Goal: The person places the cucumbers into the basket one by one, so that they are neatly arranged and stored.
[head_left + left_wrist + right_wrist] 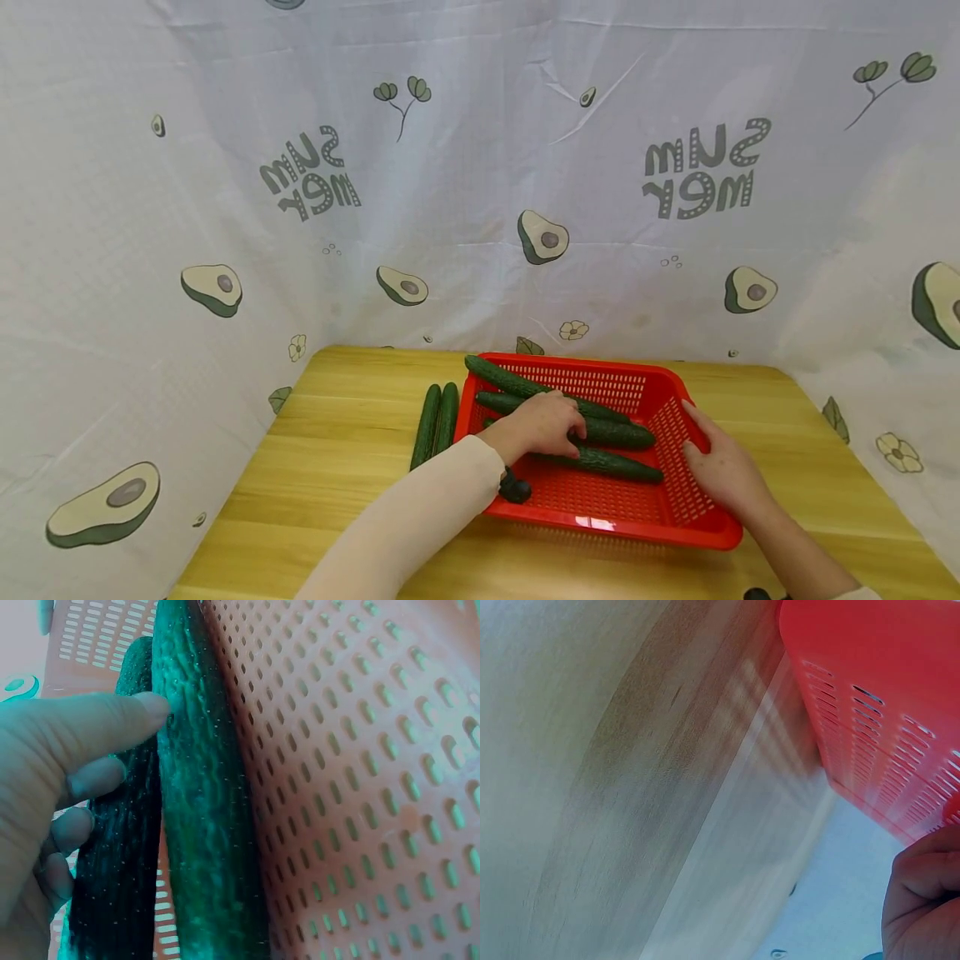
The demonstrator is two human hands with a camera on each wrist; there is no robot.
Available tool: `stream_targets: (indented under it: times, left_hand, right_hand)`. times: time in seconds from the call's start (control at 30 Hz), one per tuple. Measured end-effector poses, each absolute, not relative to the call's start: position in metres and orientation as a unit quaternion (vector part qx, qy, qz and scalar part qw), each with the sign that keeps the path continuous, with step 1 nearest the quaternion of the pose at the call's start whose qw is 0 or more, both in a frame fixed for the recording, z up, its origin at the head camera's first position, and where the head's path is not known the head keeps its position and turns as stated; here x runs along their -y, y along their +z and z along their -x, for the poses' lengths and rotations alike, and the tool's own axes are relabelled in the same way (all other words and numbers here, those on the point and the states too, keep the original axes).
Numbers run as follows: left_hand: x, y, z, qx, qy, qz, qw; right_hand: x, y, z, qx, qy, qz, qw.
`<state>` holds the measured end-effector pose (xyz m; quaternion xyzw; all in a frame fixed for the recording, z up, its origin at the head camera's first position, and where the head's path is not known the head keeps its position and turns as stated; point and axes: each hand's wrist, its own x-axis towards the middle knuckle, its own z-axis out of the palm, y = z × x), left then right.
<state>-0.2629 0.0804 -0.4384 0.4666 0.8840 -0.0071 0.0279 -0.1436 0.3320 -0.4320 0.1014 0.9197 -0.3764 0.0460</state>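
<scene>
A red perforated plastic basket [652, 533] stands on the table with three dark green cucumbers inside: a back one [510, 379] leaning over the left rim, a middle one [618, 433] and a front one [618, 467]. My left hand [540, 425] reaches over the left side and holds the middle cucumber. In the left wrist view its fingers curl at that cucumber's edge, and the thumb [112, 724] crosses it to the neighbouring cucumber [206, 802]. With thumb inside, my right hand [723, 467] grips the basket's right rim; the right wrist view catches only part of it.
Two more cucumbers [427, 425] lie side by side on the wooden table [322, 450], just left of the basket. A pale cloth [465, 167] with avocado prints hangs behind and along both sides of the table.
</scene>
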Motion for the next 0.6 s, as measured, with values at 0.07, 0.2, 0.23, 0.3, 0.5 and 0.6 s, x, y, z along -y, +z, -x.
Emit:
stream_targets:
  times: [0.07, 0.2, 0.23, 0.3, 0.5, 0.6]
  left_hand:
    - [-0.084, -0.437, 0.263, -0.885, 0.006, -0.464, 0.041]
    - [-0.098, -0.434, 0.259, -0.879, 0.053, -0.465, 0.093]
    - [-0.103, -0.433, 0.258, -0.876, 0.064, -0.467, 0.107]
    - [-0.113, -0.431, 0.254, -0.870, 0.074, -0.470, 0.128]
    - [-0.134, -0.432, 0.247, -0.878, 0.037, -0.457, 0.139]
    - [-0.140, -0.434, 0.246, -0.881, 0.014, -0.455, 0.128]
  right_hand:
    - [-0.332, -0.432, 0.144, -0.920, -0.376, -0.103, 0.048]
    - [-0.333, -0.433, 0.143, -0.919, -0.376, -0.105, 0.051]
    - [-0.333, -0.433, 0.143, -0.920, -0.375, -0.105, 0.051]
    - [-0.334, -0.433, 0.143, -0.921, -0.373, -0.104, 0.050]
    - [-0.333, -0.433, 0.145, -0.920, -0.374, -0.102, 0.051]
    - [-0.332, -0.432, 0.146, -0.920, -0.375, -0.104, 0.051]
